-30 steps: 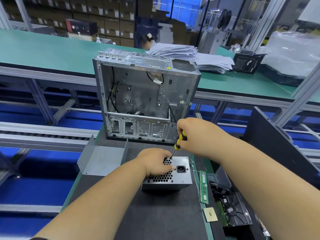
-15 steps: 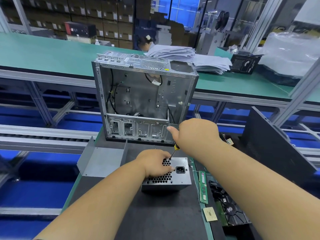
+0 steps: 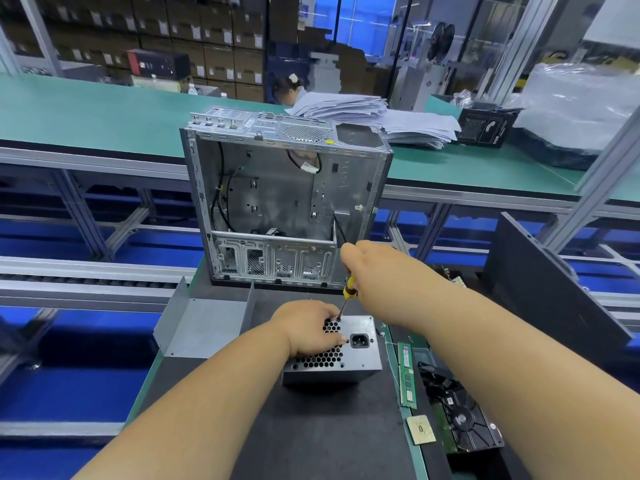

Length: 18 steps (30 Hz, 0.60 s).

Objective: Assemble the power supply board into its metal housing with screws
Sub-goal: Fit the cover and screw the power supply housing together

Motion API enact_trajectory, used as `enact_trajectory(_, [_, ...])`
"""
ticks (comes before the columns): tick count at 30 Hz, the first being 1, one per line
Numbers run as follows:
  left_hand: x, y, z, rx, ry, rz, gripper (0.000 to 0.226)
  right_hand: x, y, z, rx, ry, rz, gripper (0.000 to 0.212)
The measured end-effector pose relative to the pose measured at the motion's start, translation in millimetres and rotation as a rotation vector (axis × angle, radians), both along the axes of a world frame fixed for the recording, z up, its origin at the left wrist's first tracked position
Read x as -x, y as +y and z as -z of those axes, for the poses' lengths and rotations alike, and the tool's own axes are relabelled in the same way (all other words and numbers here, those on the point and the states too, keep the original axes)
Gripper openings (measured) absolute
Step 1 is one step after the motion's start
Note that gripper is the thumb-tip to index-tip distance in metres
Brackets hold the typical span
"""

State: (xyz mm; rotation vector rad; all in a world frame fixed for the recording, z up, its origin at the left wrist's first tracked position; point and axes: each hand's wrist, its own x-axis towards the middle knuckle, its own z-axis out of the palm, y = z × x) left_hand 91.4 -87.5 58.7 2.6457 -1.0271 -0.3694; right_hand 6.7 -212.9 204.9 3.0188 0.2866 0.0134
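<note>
Nearest to the person, the power supply box [image 3: 332, 358] lies flat on the dark mat of the counter [image 3: 311, 438], with its perforated face and the black socket [image 3: 358, 340] turned upward. The left hand [image 3: 308, 327] rests on top of this face, fingers curved down over the holes, and it presses the box so that it does not slide; it holds nothing else. Just above it, the right hand [image 3: 377, 271] is closed around the yellow and black handle of a screwdriver [image 3: 346, 296]. The thin shaft goes down and a little to the left, and its tip touches the far edge of the face, close to the fingertips of the left hand. I cannot see the screw itself under the tip. So the point of work lies between the two hands, the left hand being the nearer one and the right hand coming from behind and above. I think the next turning needs the shaft to stand more upright over the hole, because a tilted tip may slip out. To the left of the box, a bent grey metal cover [image 3: 204, 323] stands open. Farther away, the empty computer case [image 3: 284, 202] stands upright, its open side facing the person.
</note>
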Motion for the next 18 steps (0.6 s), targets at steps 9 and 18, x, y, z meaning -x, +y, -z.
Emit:
enact_trajectory(9, [2.2,1.8,0.5,0.020,0.006,0.012,0.046,-11.2,1.4,-3.4,0.172,-0.020,0.217,0.034])
enact_trajectory(18, [1.1,1.8,-1.7,0.038,0.028,-0.004,0.043,-6.2,-2.3,1.5,0.187,-0.049,0.350,0.045])
